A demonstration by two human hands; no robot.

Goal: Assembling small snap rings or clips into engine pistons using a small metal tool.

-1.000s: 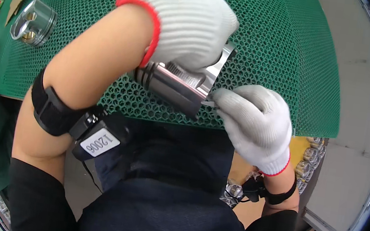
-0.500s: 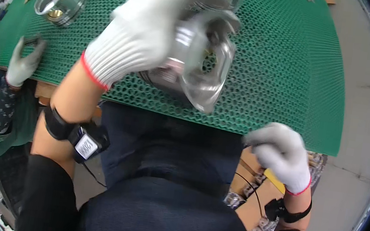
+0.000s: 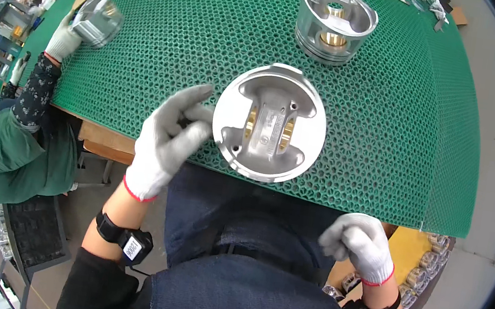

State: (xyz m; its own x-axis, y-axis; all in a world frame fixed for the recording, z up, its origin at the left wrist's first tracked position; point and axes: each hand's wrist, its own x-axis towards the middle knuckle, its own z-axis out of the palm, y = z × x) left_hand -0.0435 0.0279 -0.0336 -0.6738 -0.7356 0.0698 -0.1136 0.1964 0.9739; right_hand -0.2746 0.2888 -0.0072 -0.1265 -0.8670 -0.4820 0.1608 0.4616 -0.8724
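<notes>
A silver piston [image 3: 267,152] stands on the green mat near its front edge, its open underside with brass-coloured bushings facing up. Just left of it is my left hand [image 3: 167,137] in a white knitted glove. Its thumb and fingers are apart and hold nothing; the fingertips come close to the piston's rim, and whether they touch it I cannot tell. My right hand [image 3: 363,243], gloved too, hovers in front of the mat's edge at the lower right. Its fingers are curled in, so anything inside them is hidden.
A second piston [image 3: 320,46] stands farther back on the green mat [image 3: 385,123]. At the far left a co-worker's gloved hand [image 3: 64,40] holds another piston [image 3: 98,23]. Several pistons [image 3: 418,278] sit below the table at right, beside a yellow sheet [image 3: 406,249].
My left hand has set the tilted piston down on the mat and let go, drawing back leftward. The co-worker's hand has reached forward to the far-left piston. My right hand stays low and curled.
</notes>
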